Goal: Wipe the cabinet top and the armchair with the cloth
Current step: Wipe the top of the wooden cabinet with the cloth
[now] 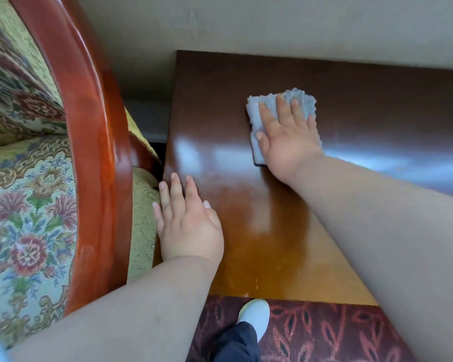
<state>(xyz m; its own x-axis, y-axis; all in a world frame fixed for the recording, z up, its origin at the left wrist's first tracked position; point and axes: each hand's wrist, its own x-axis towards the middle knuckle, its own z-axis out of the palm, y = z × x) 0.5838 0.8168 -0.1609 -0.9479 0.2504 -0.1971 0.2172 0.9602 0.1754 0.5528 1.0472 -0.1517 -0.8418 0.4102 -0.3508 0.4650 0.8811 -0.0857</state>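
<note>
A glossy brown wooden cabinet top (259,252) fills the middle of the head view. A folded grey cloth (256,118) lies on it toward the back. My right hand (285,137) presses flat on the cloth, fingers spread, covering most of it. My left hand (188,220) rests flat and empty on the cabinet's left edge, fingers apart. The armchair (94,142), with a curved red-brown wooden frame and floral upholstery, stands right against the cabinet's left side.
A beige wall (272,24) runs behind the cabinet. Below the cabinet's front edge lies a dark red patterned carpet (324,333), where my white shoe (255,314) and dark trouser leg show. A narrow gap separates armchair and cabinet.
</note>
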